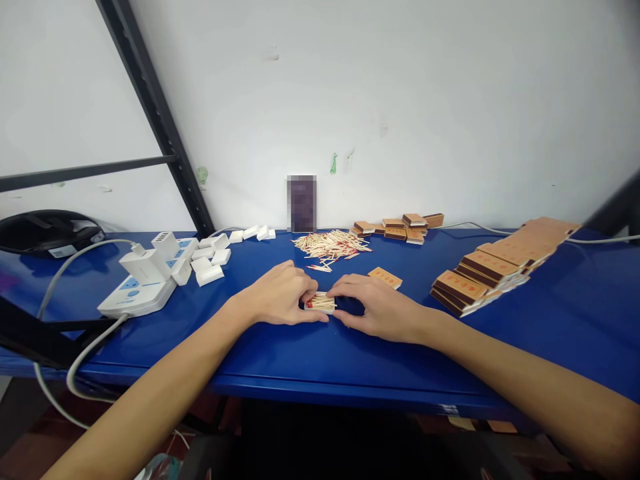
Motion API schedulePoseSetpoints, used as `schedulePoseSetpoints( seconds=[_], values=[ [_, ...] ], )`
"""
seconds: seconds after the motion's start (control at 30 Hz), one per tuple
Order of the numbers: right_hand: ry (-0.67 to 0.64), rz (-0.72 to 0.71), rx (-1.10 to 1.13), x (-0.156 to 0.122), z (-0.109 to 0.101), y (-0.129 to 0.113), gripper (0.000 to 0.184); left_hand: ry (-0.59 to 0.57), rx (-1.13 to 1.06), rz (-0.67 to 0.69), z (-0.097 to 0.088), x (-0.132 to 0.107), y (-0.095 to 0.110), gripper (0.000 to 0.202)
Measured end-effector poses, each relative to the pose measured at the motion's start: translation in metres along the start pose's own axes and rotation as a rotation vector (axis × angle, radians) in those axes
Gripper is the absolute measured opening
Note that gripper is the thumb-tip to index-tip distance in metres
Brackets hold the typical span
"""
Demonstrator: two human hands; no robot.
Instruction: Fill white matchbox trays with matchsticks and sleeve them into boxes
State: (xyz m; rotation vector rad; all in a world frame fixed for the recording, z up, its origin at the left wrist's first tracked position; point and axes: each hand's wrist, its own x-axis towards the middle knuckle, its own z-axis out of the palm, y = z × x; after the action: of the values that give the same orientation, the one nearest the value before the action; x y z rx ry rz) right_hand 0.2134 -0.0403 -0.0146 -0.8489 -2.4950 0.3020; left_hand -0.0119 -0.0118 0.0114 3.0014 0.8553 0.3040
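While a small tray (326,311) sits on the blue table (350,362) between two hands, matches (323,303) fill it. The left hand (283,293) curls its thumb and fingers around one end, partly closed on it. The right hand (373,307) holds the other end, with a small gap between thumb and fingers. How hard they pinch, I cannot tell. The step looks like making the matches lie neat. The next move seems to call for a soft, level hold, so none spill. A box (387,275) lies behind the right hand, which hides some of it. Past the tray is a messy pile (333,245), too jumbled to count. The dark thing (303,203) by the wall (250,120) is blurred, and both arms (175,383) are cut off
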Motion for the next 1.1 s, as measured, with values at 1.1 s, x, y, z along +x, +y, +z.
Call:
schedulePoseSetpoints(
  seconds=[1.1],
  values=[
    [0.061,-0.183,-0.271,-0.005,0.012,0.003,0.026,0.045,-0.172,-0.088,0.009,0.001,-0.005,0.043]
  ],
)
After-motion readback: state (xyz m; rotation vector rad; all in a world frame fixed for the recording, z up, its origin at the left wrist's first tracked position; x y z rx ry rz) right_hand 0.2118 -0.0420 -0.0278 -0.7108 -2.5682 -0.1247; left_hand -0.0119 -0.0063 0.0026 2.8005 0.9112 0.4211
